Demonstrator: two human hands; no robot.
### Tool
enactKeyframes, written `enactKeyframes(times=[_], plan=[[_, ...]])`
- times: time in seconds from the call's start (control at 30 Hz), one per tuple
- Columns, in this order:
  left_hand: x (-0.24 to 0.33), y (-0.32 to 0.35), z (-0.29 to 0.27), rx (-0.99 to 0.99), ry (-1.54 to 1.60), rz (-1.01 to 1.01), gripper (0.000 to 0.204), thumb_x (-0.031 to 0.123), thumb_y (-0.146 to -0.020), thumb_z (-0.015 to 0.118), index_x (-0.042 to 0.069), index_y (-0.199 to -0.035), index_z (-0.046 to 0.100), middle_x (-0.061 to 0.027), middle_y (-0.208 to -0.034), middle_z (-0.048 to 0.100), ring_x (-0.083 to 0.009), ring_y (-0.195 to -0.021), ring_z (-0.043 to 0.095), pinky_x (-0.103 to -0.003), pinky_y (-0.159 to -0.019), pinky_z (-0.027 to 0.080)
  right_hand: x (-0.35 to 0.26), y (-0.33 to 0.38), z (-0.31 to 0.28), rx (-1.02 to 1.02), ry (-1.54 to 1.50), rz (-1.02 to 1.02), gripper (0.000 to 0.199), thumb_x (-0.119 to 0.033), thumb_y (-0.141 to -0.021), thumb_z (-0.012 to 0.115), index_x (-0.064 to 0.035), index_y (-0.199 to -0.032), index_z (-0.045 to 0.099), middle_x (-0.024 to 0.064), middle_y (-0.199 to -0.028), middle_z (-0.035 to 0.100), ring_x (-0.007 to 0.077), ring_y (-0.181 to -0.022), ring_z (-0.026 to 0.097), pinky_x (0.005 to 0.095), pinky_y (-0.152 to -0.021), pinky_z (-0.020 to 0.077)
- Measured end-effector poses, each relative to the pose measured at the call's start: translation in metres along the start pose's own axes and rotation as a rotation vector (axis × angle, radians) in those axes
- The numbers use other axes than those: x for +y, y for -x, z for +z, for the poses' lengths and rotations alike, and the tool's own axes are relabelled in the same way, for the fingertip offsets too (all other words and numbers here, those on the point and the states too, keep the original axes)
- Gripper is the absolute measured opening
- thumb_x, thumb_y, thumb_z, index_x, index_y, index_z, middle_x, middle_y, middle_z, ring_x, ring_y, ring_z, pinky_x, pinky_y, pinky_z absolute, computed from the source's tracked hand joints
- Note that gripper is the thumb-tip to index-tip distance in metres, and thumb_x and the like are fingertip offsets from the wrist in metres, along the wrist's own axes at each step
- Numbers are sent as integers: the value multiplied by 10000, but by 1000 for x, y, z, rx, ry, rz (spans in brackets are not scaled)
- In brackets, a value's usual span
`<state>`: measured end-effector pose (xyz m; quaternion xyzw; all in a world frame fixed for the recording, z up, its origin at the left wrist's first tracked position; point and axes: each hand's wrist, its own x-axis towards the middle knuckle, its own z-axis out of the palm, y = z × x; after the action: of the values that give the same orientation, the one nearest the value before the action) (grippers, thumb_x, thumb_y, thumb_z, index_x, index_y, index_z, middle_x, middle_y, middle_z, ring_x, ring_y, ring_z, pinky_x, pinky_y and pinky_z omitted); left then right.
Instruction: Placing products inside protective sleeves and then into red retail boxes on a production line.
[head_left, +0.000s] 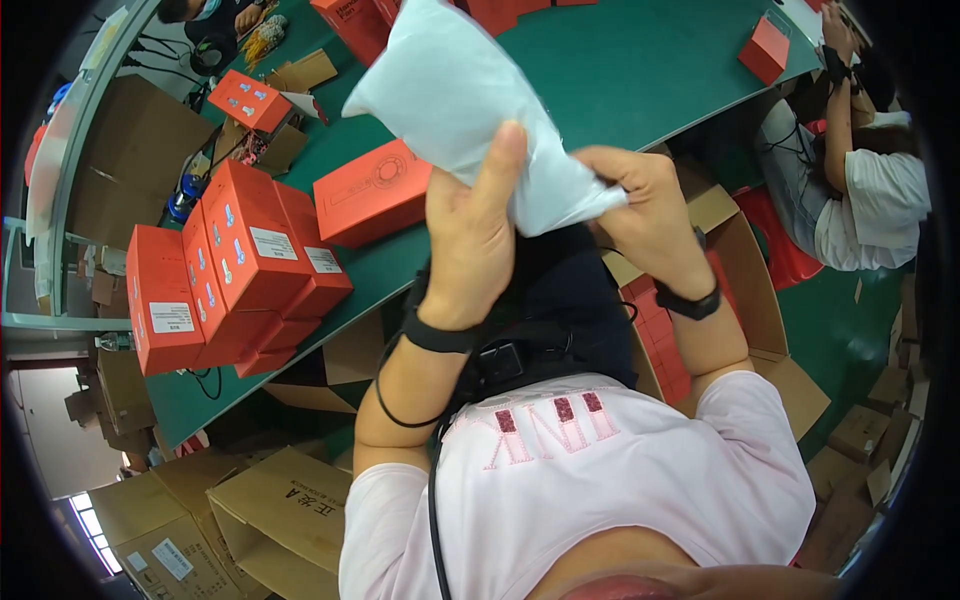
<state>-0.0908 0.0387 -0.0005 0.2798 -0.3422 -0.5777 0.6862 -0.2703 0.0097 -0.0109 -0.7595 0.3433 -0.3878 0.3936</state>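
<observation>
A white plastic bag (450, 95), puffy and creased, is held up above the near edge of the green table. My left hand (470, 235) grips it from below, thumb laid along its front and the other fingers hidden behind. At the bag's lower right corner, my right hand (645, 205) pinches the bunched plastic between thumb and fingers. What the bag contains does not show. Just behind my left hand lies a closed red box (372, 195) with a line drawing on its lid. Dark bands circle both wrists.
Stacked red boxes (245, 250) stand at the table's left. The green table (620, 75) also carries an open red box (250, 100) and another red box (765, 50). Right of me, a carton (750, 260) holds several red boxes. A co-worker (865, 190) sits at far right; brown cartons (285, 510) lie lower left.
</observation>
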Motion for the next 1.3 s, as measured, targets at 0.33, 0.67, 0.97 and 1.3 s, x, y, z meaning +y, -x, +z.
enactKeyframes(times=[0.33,0.67,0.97,1.3], plan=[[26,43,-21,-881,-1257,228,438,-36,-707,732,88,-1123,671,-105,-1043,581,-316,-956,593,-409,-847,502,46,45,6,-633,-936,722,401,-190,-1006,611,53,-1325,629,69,-1166,699,86,-1003,650,252,-894,521],[30,6,-40,-480,-1498,596,902,98,-601,883,65,-1416,497,-187,-1338,521,-414,-1239,514,-511,-1055,414,-4,-38,-38,-566,-51,131,642,-213,-663,717,40,-1249,649,125,-994,726,175,-860,675,333,-767,566],[4,-50,-105,-253,-1652,307,915,385,-725,881,67,-1489,490,-131,-1361,616,-339,-1340,498,-701,-1158,214,-30,-124,-17,-467,1042,-583,426,-273,-748,724,32,-1046,720,223,-821,735,341,-751,725,418,-660,573],[5,-45,-104,-254,-1579,260,1043,368,-731,885,87,-1581,351,-118,-1324,631,-337,-1308,512,-698,-1160,205,44,-152,37,-83,518,-453,393,-353,-831,667,-5,-1014,664,195,-971,677,348,-917,667,430,-782,543]])
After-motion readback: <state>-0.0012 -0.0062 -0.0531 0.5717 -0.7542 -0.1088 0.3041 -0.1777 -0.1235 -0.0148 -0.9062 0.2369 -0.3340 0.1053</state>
